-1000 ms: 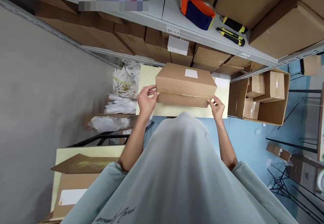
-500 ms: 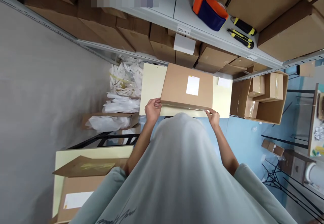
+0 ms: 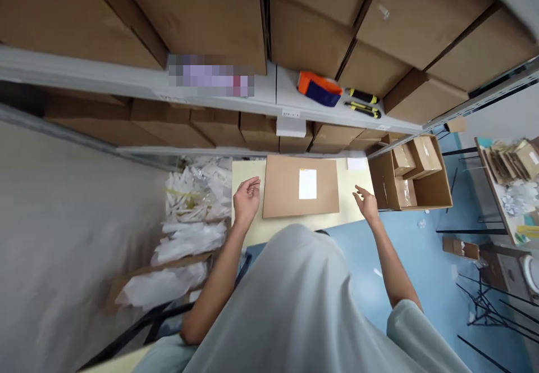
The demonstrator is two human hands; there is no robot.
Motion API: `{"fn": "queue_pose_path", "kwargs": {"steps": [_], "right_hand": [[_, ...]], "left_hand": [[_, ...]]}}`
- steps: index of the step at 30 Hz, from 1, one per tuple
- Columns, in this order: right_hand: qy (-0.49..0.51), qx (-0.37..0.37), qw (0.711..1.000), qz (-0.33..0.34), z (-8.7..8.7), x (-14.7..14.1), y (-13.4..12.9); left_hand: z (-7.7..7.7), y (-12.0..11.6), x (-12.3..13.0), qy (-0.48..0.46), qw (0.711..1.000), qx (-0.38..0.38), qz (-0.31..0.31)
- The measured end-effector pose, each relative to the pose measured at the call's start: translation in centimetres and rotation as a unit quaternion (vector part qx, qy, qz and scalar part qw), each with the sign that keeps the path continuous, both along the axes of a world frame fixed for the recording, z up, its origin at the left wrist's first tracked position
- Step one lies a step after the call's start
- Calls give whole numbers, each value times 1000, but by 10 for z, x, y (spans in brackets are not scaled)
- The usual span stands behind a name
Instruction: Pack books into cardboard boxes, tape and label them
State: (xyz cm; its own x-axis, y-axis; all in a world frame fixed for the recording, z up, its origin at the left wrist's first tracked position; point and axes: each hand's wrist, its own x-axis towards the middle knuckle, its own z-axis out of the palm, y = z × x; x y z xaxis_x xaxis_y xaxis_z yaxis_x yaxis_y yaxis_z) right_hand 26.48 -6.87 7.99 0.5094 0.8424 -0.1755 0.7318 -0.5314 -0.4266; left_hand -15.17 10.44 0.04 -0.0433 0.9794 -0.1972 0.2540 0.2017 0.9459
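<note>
A flat brown cardboard box (image 3: 283, 190) lies on the pale yellow table (image 3: 351, 193) in front of me. A white label (image 3: 307, 184) is stuck on its top, right of the middle. Just left of the box hovers my left hand (image 3: 246, 200), fingers loosely bent and apart from the cardboard. My right hand (image 3: 365, 201) hangs in the air over the table's right part, a gap away from the box, thumb and fingers apart. Neither hand holds anything.
Shelves of cardboard boxes rise behind the table. On the shelf lie an orange-and-blue tape dispenser (image 3: 319, 89) and box cutters (image 3: 362, 102). An open carton (image 3: 447, 193) with smaller boxes stands at right. White plastic wrapping (image 3: 197, 193) is heaped at left.
Both hands have let go of the box's near corners and moved outward, away from it. My view has tilted up, showing more of the shelves.
</note>
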Motion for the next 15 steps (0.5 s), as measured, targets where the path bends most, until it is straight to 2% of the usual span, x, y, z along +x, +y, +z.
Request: {"fn": "queue_pose_path", "kwargs": {"steps": [2,4,7,9,12,15], "right_hand": [[-42,90,994,48,25,11,37],[-82,157,979,99,50,12,89],[-126,203,957,162,91,-7,181],[-147,200,948,201,118,-29,240],[-168,111,955,217,150,-61,306],[-165,35,964,204,164,-74,344]], "left_hand": [[31,37,32,-23,997,59,-36],[68,69,74,-53,989,117,-76],[127,103,137,-104,970,184,-118],[161,113,169,-118,962,214,-123],[190,115,192,-130,947,265,-125],[196,108,190,-130,940,298,-104]]}}
